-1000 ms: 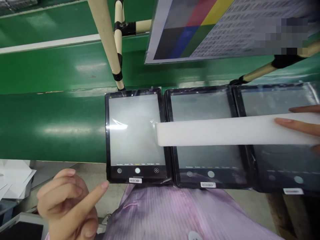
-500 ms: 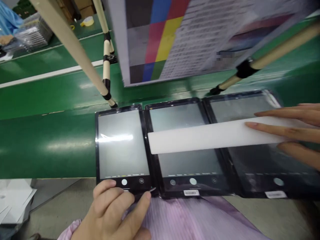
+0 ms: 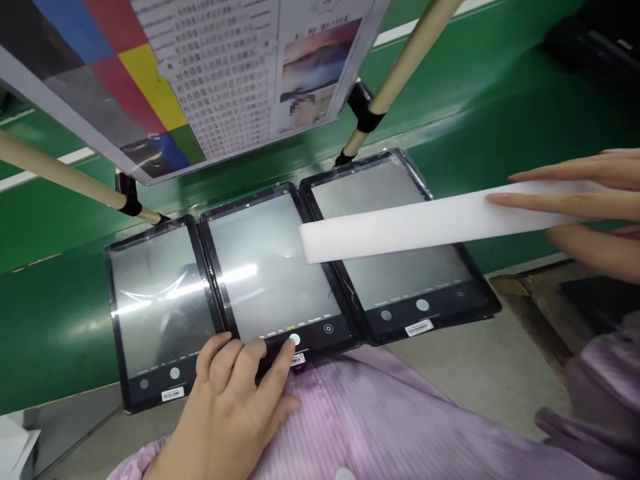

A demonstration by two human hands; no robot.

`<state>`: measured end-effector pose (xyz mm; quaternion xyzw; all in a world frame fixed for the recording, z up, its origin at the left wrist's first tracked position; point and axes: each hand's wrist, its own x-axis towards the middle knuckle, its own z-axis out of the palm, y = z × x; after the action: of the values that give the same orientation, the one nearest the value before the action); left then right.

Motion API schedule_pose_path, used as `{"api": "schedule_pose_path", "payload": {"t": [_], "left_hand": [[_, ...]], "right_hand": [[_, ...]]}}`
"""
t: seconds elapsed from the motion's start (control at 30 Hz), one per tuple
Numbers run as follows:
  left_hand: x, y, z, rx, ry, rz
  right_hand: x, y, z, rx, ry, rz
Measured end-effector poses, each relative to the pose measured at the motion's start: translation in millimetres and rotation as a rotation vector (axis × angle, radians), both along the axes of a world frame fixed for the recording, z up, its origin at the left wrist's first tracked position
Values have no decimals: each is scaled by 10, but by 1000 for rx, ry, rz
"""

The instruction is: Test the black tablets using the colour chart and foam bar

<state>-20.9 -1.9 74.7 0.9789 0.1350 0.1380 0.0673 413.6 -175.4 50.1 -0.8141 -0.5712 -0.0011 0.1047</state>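
Note:
Three black tablets lie side by side at the edge of a green conveyor belt [image 3: 60, 313]: a left tablet [image 3: 155, 307], a middle tablet [image 3: 270, 273] and a right tablet [image 3: 400, 267], all with lit camera screens. My left hand [image 3: 235, 393] rests on the lower bezel of the middle tablet, its index fingertip at the round white shutter button, fingers curled. My right hand [image 3: 580, 200] holds one end of a long white foam strip [image 3: 430, 223] between extended fingers; the strip hangs over the right tablet and reaches the middle one.
A colour test chart [image 3: 190, 73] hangs tilted above the tablets on beige pipes [image 3: 400, 67] with black joints. My pink striped sleeve and garment [image 3: 380, 427] fill the foreground. A grey bench surface [image 3: 490, 367] lies to the right.
The view swung right. The white strip moved right, off the middle tablet's centre. My left hand went from the leftmost tablet's lower bezel to the middle tablet's shutter button.

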Motion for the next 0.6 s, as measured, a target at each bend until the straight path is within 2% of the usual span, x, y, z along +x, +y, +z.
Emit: {"api": "schedule_pose_path", "payload": {"t": [0.1,0.2,0.3,0.6], "left_hand": [[-20,-25,39,1,11,-28],[-91,-32,84,3,51,-48],[-103,-13,97,25,50,-72],[75,42,48,-12,20,-116]], "right_hand": [[17,53,-27,109,14,131],[30,75,-46,167,1,181],[30,72,-43,172,11,170],[29,71,14,172,68,129]]}}
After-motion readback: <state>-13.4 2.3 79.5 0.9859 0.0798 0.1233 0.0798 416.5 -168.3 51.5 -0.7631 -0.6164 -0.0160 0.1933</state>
